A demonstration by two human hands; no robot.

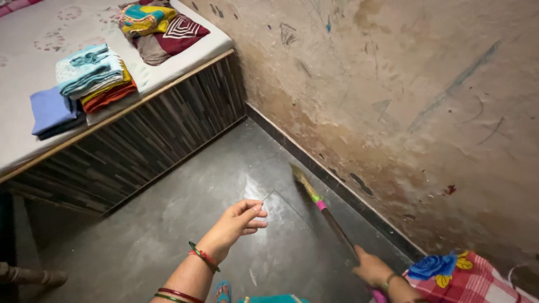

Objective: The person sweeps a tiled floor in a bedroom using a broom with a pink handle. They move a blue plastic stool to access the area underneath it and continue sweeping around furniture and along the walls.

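Nearest to me, the right hand (pixel 371 268) was clenched around the dark handle end of the broom (pixel 324 210), low beside a red-checked cloth (pixel 477 280) with a blue flower on it. The left hand (pixel 238 220), bangles on its wrist, was stretched forward over the floor, thumb and forefinger pinched on a thin straw (pixel 268 196) that looked like a loose bristle.

The broom ran from that grip slantwise toward the wall, past a pink and green band, with its pale grass head resting on the dark floor (pixel 185 224) just beside the black skirting (pixel 337 179). I judged it light, with a stiff stick and a soft, springy head that would shed strands; the handle near its end, where the right hand already sat, seemed the sound place to hold it. The straw I took for nearly weightless and brittle, needing only a fingertip pinch.

Farther off stood the bed (pixel 140 134) with its striped wooden side, carrying a stack of folded clothes (pixel 90 78) and a heap of patterned cloth (pixel 160 28). The stained, scribbled wall (pixel 393 84) rose on the right.
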